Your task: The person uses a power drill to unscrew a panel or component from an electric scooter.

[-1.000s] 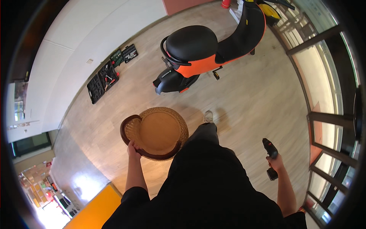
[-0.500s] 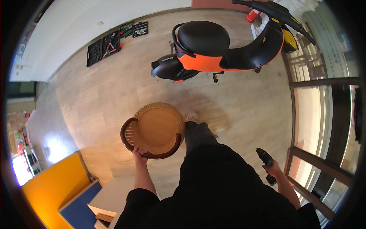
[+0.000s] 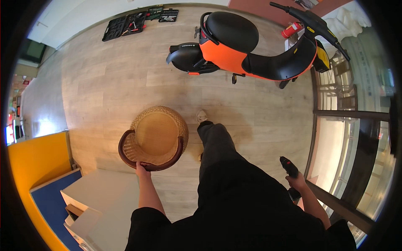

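So your left hand (image 3: 143, 168) is clamped shut on the dark wooden back rim of that wicker chair (image 3: 154, 137), carrying it out in front of you with the seat side facing up at you. Gripping the rim looks like the easy one-handed way to lug it, since the woven part would flex.

Your right hand (image 3: 298, 184) is down at your side, fingers wrapped closed around the grip of a black power drill (image 3: 289, 170), nose pointing forward and away from your leg, which seems sensible while you're walking. Your shoe (image 3: 202, 116) is just right of the chair.

Well ahead of both hands there's an orange and black scooter (image 3: 247, 50) parked on the wood floor (image 3: 117, 83), with open tool cases (image 3: 125, 27) way off beyond your left hand. An orange and blue panel (image 3: 37, 175) sits left of your left arm.
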A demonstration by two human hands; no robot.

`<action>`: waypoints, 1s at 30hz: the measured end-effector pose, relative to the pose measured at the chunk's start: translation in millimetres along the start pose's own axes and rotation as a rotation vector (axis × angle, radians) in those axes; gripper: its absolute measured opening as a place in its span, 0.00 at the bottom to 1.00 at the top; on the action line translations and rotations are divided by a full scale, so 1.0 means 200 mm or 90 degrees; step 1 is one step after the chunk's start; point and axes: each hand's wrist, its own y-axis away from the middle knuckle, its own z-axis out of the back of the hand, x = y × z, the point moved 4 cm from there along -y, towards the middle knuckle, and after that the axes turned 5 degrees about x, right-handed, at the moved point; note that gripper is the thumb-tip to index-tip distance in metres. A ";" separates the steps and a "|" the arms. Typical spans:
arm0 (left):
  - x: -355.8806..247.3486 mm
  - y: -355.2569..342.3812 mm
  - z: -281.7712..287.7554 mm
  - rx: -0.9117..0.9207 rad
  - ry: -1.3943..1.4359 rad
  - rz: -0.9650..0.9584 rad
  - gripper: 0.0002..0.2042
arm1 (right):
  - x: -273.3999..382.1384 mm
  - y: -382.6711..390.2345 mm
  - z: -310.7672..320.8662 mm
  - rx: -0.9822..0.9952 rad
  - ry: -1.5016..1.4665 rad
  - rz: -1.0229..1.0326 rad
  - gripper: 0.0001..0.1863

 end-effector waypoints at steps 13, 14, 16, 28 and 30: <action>0.50 0.11 0.79 -0.244 -0.031 0.141 0.03 | -0.08 0.09 0.01 0.025 0.151 0.068 0.15; 0.45 0.07 0.93 -0.230 0.003 0.140 0.03 | -0.07 0.06 -0.02 0.037 0.134 0.087 0.15; 0.50 0.06 1.02 -0.246 0.003 0.159 0.06 | -0.05 0.06 -0.03 0.031 0.126 0.093 0.15; 0.29 0.16 0.74 -0.062 -0.812 0.026 0.37 | 0.12 -0.08 -0.30 0.050 0.064 0.169 0.21; 0.41 0.42 0.28 0.111 -0.888 -0.108 0.34 | 0.09 -0.14 -0.34 0.024 0.030 0.137 0.25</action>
